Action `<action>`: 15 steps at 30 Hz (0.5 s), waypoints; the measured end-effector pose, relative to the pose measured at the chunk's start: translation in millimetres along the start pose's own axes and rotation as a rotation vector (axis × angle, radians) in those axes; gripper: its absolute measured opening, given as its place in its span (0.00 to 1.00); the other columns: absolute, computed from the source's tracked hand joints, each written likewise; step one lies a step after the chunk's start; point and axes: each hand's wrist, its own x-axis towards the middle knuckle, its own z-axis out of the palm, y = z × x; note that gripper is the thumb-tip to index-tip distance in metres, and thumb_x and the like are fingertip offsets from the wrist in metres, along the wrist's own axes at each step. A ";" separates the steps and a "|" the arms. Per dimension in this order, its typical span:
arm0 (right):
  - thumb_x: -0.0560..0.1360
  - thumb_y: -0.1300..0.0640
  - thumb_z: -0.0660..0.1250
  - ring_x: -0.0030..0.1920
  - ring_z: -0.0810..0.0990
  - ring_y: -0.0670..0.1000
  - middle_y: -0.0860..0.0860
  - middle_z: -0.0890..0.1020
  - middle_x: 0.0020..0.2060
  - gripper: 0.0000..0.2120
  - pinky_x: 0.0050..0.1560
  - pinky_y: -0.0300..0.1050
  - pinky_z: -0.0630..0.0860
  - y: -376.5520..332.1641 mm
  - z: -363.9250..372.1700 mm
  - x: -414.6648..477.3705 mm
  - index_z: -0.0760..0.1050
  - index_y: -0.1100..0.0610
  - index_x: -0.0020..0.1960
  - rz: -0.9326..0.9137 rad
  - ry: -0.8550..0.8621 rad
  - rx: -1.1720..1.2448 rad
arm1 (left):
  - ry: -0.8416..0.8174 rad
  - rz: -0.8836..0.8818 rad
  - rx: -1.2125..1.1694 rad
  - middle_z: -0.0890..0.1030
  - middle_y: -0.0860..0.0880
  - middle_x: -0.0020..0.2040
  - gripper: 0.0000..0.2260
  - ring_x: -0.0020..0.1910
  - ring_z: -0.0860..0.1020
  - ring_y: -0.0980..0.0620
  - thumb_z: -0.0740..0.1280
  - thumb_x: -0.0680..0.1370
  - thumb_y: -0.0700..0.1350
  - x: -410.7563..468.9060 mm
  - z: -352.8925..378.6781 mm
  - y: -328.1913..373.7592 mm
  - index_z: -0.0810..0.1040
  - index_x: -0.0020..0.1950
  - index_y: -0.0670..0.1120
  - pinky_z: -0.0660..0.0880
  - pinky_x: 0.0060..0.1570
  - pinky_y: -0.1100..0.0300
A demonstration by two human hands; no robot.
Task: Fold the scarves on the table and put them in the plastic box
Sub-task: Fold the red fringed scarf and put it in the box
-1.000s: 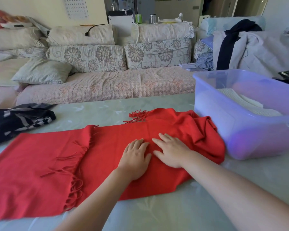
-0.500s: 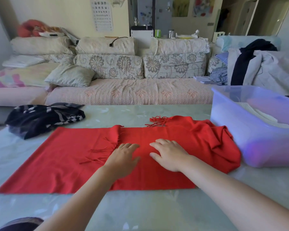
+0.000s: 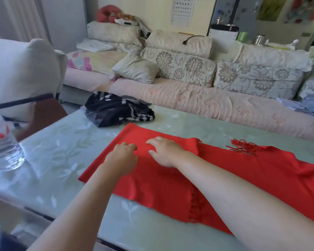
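Right hand (image 3: 165,153): released, fingers spread, palm down on the red scarf (image 3: 152,187). Left hand (image 3: 122,158) just beside it, fingers bent, tips on the cloth; cannot tell if it pinches fabric. Both sit near the scarf's left end. The scarf lies mostly flat on the table (image 3: 62,154), running right under both forearms, bunched toward the right, with fringe (image 3: 243,147) at its far edge. Black-and-white scarf (image 3: 116,109) lies crumpled beyond the hands, apart from the red one. Water bottle (image 3: 4,151) stands far left.
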 end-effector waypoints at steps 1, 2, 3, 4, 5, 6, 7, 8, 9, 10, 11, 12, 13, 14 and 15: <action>0.82 0.50 0.58 0.71 0.69 0.56 0.52 0.69 0.72 0.22 0.71 0.54 0.66 -9.3 2.6 18.1 0.65 0.49 0.76 -0.018 -0.007 -0.010 | 0.006 -0.032 0.000 0.72 0.47 0.66 0.19 0.67 0.69 0.44 0.59 0.79 0.51 1.1 -2.0 -13.2 0.70 0.70 0.52 0.69 0.65 0.46; 0.81 0.52 0.58 0.71 0.70 0.56 0.52 0.69 0.72 0.22 0.71 0.53 0.66 -18.4 4.4 35.9 0.65 0.49 0.75 -0.036 -0.009 -0.021 | 0.008 -0.065 0.005 0.72 0.47 0.66 0.18 0.67 0.69 0.44 0.59 0.79 0.50 1.2 -4.1 -24.4 0.71 0.69 0.52 0.70 0.64 0.46; 0.81 0.53 0.58 0.71 0.70 0.56 0.52 0.69 0.72 0.22 0.71 0.53 0.66 -27.0 5.8 53.7 0.65 0.49 0.75 -0.053 -0.006 -0.035 | 0.003 -0.089 0.011 0.71 0.47 0.66 0.17 0.66 0.69 0.44 0.59 0.79 0.48 1.9 -5.4 -34.5 0.71 0.68 0.51 0.71 0.62 0.47; 0.81 0.55 0.58 0.71 0.69 0.56 0.52 0.69 0.72 0.22 0.71 0.52 0.67 -35.3 6.7 70.2 0.66 0.49 0.75 -0.069 0.005 -0.056 | -0.005 -0.098 0.023 0.71 0.46 0.66 0.17 0.66 0.69 0.44 0.59 0.79 0.47 2.4 -6.1 -43.0 0.71 0.68 0.50 0.71 0.61 0.48; 0.80 0.56 0.58 0.71 0.69 0.57 0.51 0.69 0.72 0.23 0.71 0.52 0.67 -42.8 7.8 86.3 0.66 0.50 0.75 -0.089 0.022 -0.088 | -0.009 -0.099 0.040 0.71 0.46 0.65 0.17 0.65 0.69 0.44 0.59 0.79 0.46 3.1 -6.4 -50.2 0.71 0.67 0.50 0.70 0.60 0.49; 0.80 0.58 0.58 0.70 0.69 0.57 0.51 0.69 0.72 0.23 0.70 0.52 0.67 -49.4 8.6 100.9 0.67 0.50 0.75 -0.109 0.037 -0.127 | -0.007 -0.097 0.060 0.71 0.46 0.65 0.17 0.64 0.69 0.44 0.59 0.78 0.45 3.7 -7.0 -56.6 0.71 0.67 0.49 0.70 0.59 0.49; 0.79 0.60 0.58 0.70 0.69 0.57 0.51 0.69 0.72 0.24 0.70 0.53 0.68 -54.7 9.7 114.0 0.67 0.50 0.75 -0.125 0.047 -0.160 | 0.003 -0.100 0.079 0.71 0.46 0.65 0.17 0.64 0.69 0.44 0.59 0.78 0.44 3.8 -8.2 -62.2 0.70 0.67 0.49 0.70 0.59 0.50; 0.79 0.62 0.58 0.70 0.69 0.56 0.50 0.69 0.72 0.25 0.69 0.53 0.69 -58.5 10.4 126.3 0.67 0.50 0.75 -0.138 0.050 -0.180 | 0.016 -0.111 0.089 0.71 0.45 0.64 0.18 0.63 0.69 0.44 0.60 0.78 0.43 4.1 -9.7 -67.5 0.69 0.68 0.49 0.69 0.58 0.50; 0.78 0.64 0.58 0.70 0.69 0.56 0.49 0.68 0.72 0.26 0.69 0.52 0.69 -60.9 11.5 137.5 0.67 0.50 0.75 -0.152 0.042 -0.191 | 0.025 -0.128 0.082 0.71 0.45 0.63 0.18 0.63 0.69 0.44 0.60 0.78 0.42 4.3 -10.8 -72.2 0.68 0.69 0.48 0.70 0.58 0.51; 0.78 0.65 0.57 0.70 0.70 0.56 0.48 0.68 0.73 0.28 0.69 0.51 0.69 -62.2 12.2 147.4 0.66 0.49 0.76 -0.166 0.027 -0.200 | 0.030 -0.148 0.058 0.71 0.45 0.62 0.18 0.62 0.69 0.44 0.60 0.78 0.41 4.1 -11.2 -76.3 0.68 0.68 0.47 0.70 0.57 0.52; 0.78 0.66 0.58 0.70 0.71 0.55 0.47 0.67 0.74 0.29 0.68 0.50 0.70 -62.8 12.8 156.2 0.65 0.48 0.76 -0.182 0.007 -0.215 | 0.039 -0.165 0.035 0.71 0.44 0.61 0.17 0.62 0.69 0.44 0.60 0.78 0.40 3.6 -11.2 -79.3 0.69 0.67 0.46 0.70 0.56 0.53; 0.77 0.66 0.58 0.70 0.71 0.55 0.47 0.67 0.74 0.30 0.67 0.49 0.70 -63.0 13.2 162.6 0.65 0.47 0.77 -0.199 -0.017 -0.238 | 0.047 -0.178 0.021 0.71 0.44 0.60 0.15 0.61 0.69 0.44 0.61 0.77 0.39 2.8 -11.1 -81.0 0.70 0.64 0.45 0.70 0.53 0.55; 0.77 0.66 0.58 0.70 0.72 0.55 0.47 0.68 0.74 0.30 0.66 0.49 0.71 -63.0 14.0 167.2 0.65 0.46 0.76 -0.219 -0.037 -0.276 | 0.051 -0.192 0.013 0.71 0.43 0.59 0.12 0.60 0.69 0.44 0.61 0.77 0.39 1.9 -11.1 -82.0 0.70 0.61 0.44 0.69 0.51 0.56; 0.78 0.66 0.58 0.68 0.74 0.55 0.48 0.70 0.72 0.29 0.65 0.50 0.72 -63.2 14.7 170.0 0.66 0.46 0.75 -0.237 -0.046 -0.323 | 0.056 -0.209 -0.001 0.72 0.43 0.58 0.09 0.59 0.71 0.43 0.61 0.77 0.38 1.4 -11.5 -82.7 0.70 0.57 0.44 0.67 0.48 0.57; 0.78 0.66 0.58 0.66 0.76 0.57 0.50 0.72 0.69 0.28 0.62 0.52 0.74 -62.9 15.5 171.8 0.68 0.46 0.74 -0.251 -0.040 -0.362 | 0.060 -0.228 -0.019 0.72 0.44 0.57 0.07 0.57 0.72 0.44 0.61 0.77 0.39 0.4 -12.5 -82.5 0.70 0.55 0.44 0.67 0.45 0.58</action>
